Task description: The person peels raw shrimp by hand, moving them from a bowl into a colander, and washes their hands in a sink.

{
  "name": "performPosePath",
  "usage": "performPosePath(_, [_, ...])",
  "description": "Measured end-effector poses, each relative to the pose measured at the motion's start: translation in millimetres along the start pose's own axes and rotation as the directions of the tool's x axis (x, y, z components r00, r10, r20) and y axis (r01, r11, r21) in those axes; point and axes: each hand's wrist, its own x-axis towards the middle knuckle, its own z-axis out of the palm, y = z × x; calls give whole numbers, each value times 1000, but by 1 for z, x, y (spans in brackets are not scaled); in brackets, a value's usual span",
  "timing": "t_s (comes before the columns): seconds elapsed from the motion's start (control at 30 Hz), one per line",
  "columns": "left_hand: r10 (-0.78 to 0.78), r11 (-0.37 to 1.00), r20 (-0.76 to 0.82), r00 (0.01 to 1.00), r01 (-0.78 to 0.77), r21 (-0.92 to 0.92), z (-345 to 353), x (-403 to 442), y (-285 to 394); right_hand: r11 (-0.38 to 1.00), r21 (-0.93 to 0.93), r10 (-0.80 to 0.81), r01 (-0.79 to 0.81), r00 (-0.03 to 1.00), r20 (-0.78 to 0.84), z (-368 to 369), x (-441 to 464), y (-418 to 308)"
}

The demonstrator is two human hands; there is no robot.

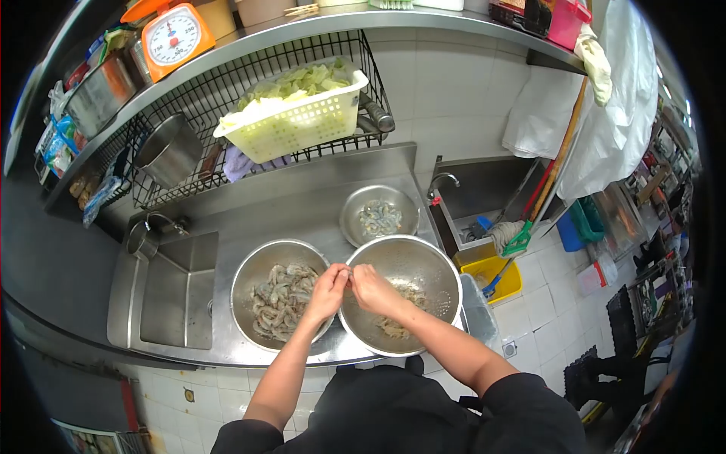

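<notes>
My left hand (330, 291) and my right hand (374, 290) meet above the touching rims of two large steel bowls, fingers closed in a pinch. Between the fingertips is a shrimp, mostly hidden by them. Grey unpeeled shrimp (281, 303) are heaped in the left bowl (249, 265). In the right bowl (408, 253), a perforated one, lie brownish shells and scraps (393, 325), partly behind my right forearm. A smaller steel bowl (352, 204) behind them contains pale peeled shrimp (380, 218).
On the left is a steel sink (178, 295) with a tap (168, 222). A yellow basket of cut leaves (299, 121) sits on the wire rack. To the right stand a second sink (473, 189), mop handles (560, 151) and a yellow bucket (503, 280). An orange scale (178, 41) rests overhead.
</notes>
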Motion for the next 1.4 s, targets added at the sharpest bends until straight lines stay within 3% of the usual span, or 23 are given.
performPosePath(0.07, [-85, 963, 5, 996, 80, 259, 15, 3, 24, 998, -57, 22, -22, 1000, 0, -8, -8, -1])
performPosePath(0.1, [-10, 952, -8, 1000, 11, 306, 25, 4, 21, 993, -113, 40, -40, 999, -3, -12, -11, -2])
performPosePath(0.27, [210, 974, -5, 978, -209, 82, 54, 30, -21, 993, -92, 70, -75, 996, -63, -32, -31, 3])
performPosePath(0.3, [-127, 977, 115, 985, 144, -158, 53, 33, -15, 995, -82, 59, -63, 997, -49, -37, -36, 4])
performPosePath(0.33, [-408, 805, 303, 861, 496, -326, 54, 34, -9, 994, -85, 65, -69, 996, -53, -38, -42, 7])
performPosePath(0.43, [-472, 726, 209, 856, 512, -460, 62, 32, -5, 997, -41, 68, -71, 995, -67, -39, -62, 14])
performPosePath(0.5, [-472, 637, 209, 857, 495, -592, 54, 30, -10, 862, -502, 53, -71, 997, -49, -38, -73, 18])
performPosePath(0.53, [-473, 636, 212, 855, 498, -589, 57, 27, -11, 862, -501, 57, -75, 997, -50, -35, -74, 21])
performPosePath(0.6, [-416, 581, 146, 898, 385, -717, 68, 26, -7, 951, -279, 87, -132, 982, -168, -29, -73, 30])
performPosePath(0.63, [-416, 580, 148, 898, 387, -717, 70, 24, -1, 951, -280, 89, -134, 982, -169, -37, -66, 24])
performPosePath(0.67, [-373, 587, 164, 913, 369, -721, 72, 20, 4, 955, 81, 291, -285, 954, -75, -44, -57, 17])
performPosePath(0.7, [-328, 592, 180, 927, 350, -726, 74, 18, 6, 803, 411, 438, -431, 895, 83, -48, -51, 12])
performPosePath(0.73, [-327, 592, 182, 927, 352, -725, 77, 17, 7, 803, 410, 440, -432, 895, 81, -43, -49, 12])
performPosePath(0.8, [-326, 514, 154, 933, 312, -799, 79, 16, 7, 887, 381, 345, -259, 922, -176, -32, -46, 13])
performPosePath(0.93, [-394, 421, 153, 906, 327, -846, 76, 19, -2, 895, 376, 322, -242, 932, -166, -33, -49, 7])
performPosePath(1.0, [-437, 388, 107, 893, 295, -873, 73, 22, -7, 889, 302, 356, -345, 934, 19, -34, -52, 5])
performPosePath(1.03, [-437, 388, 101, 894, 289, -875, 70, 22, -9, 890, 302, 351, -341, 936, 22, -35, -53, 7])
performPosePath(1.1, [-454, 502, -58, 889, 201, -841, 60, 25, -9, 968, 37, 222, -247, 921, 321, -40, -57, 15])
performPosePath(1.13, [-451, 501, -64, 890, 193, -844, 55, 27, -9, 970, 33, 217, -240, 921, 324, -51, -54, 17])
performPosePath(1.2, [-481, 694, -39, 876, 353, -627, 46, 22, -12, 878, -327, 476, -349, 573, 667, -72, -47, 22])
performPosePath(1.27, [-459, 751, -32, 888, 369, -547, 45, 12, -25, 928, -105, 369, -356, 855, 364, -65, -34, 57])
performPosePath(1.33, [-397, 857, -34, 917, 357, -372, 50, -2, -29, 878, 8, 471, -479, 866, 165, -76, 3, 75])
performPosePath(1.4, [-377, 877, -34, 926, 345, -335, 53, -14, -38, 887, 9, 460, -461, 887, 39, -72, 38, 107])
